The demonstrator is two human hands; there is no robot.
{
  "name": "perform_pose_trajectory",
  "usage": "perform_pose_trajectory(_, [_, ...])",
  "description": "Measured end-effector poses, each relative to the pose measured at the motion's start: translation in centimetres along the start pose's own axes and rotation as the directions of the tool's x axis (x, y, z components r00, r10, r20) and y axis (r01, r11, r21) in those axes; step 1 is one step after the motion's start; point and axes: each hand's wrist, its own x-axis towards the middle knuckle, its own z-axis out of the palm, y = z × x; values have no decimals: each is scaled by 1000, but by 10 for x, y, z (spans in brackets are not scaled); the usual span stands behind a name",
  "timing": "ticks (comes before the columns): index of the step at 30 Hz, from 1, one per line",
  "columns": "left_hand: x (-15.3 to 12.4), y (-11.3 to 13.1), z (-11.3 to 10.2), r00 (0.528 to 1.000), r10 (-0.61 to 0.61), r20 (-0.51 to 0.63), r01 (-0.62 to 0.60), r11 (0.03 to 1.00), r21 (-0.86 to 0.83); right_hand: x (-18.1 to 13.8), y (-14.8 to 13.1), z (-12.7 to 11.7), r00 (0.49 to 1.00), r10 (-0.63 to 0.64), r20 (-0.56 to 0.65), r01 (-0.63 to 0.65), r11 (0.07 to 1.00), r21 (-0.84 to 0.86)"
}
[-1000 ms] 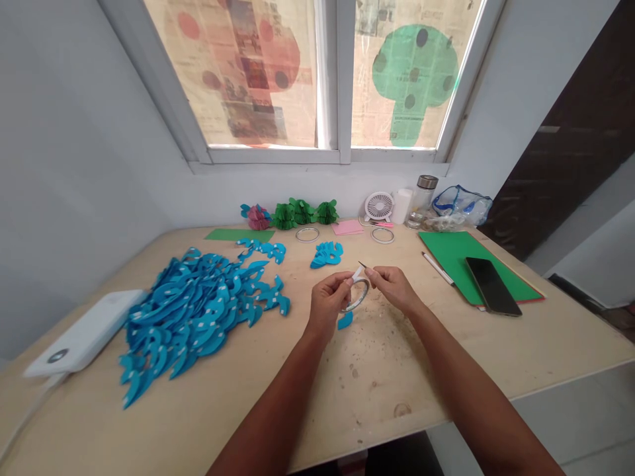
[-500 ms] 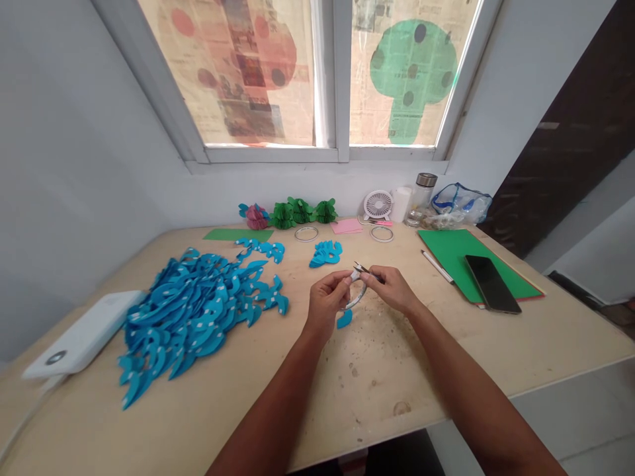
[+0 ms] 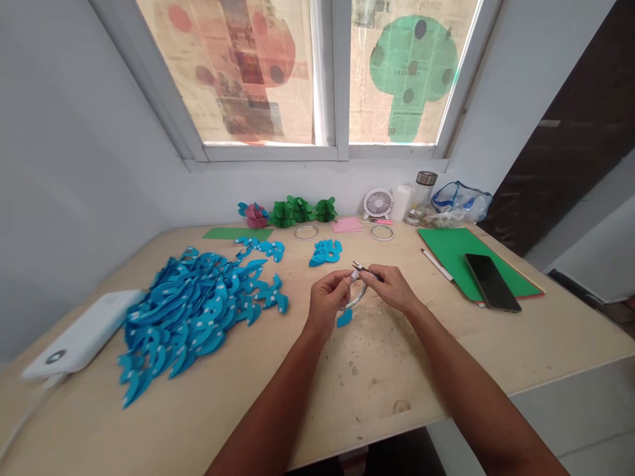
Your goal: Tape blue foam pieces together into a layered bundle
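Observation:
My left hand (image 3: pixel 327 299) pinches the white end of a narrow tape roll (image 3: pixel 358 301), a thin ring hanging between my two hands above the table. In my right hand (image 3: pixel 395 288) is a pair of small dark scissors (image 3: pixel 364 268), their tips pointing left at the tape end. My fingers cover most of the handles. A single blue paper piece (image 3: pixel 344 318) lies just below the ring. Beyond my hands rests a small stack of blue paper pieces (image 3: pixel 326 252).
A large heap of blue paper pieces with white squares (image 3: pixel 198 304) spreads on the left, beside a white power bank (image 3: pixel 84 334). Two tape rolls, pink paper (image 3: pixel 346 225) and a small fan (image 3: pixel 378 203) are at the back. A phone (image 3: pixel 492 282) lies on green sheets (image 3: pixel 446 254).
The scissor tips have shifted slightly at the tape end. Both hands stay in nearly the same place.

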Motion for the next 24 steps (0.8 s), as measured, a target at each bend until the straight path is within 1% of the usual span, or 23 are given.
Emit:
perform_pose_trajectory(8, [0, -1, 0, 1000, 2, -5, -2, 1000, 3, -1, -1, -1, 1000, 9, -20, -9, 1000, -1])
perform_pose_trajectory(18, [-1, 1, 1, 1000, -2, -5, 2, 1000, -1, -2, -2, 1, 995, 29, -95, -34, 998, -54])
perform_pose_trajectory(24, [1, 1, 0, 1000, 2, -21, -2, 1000, -5, -1, -1, 2, 995, 40, -90, -45, 997, -62])
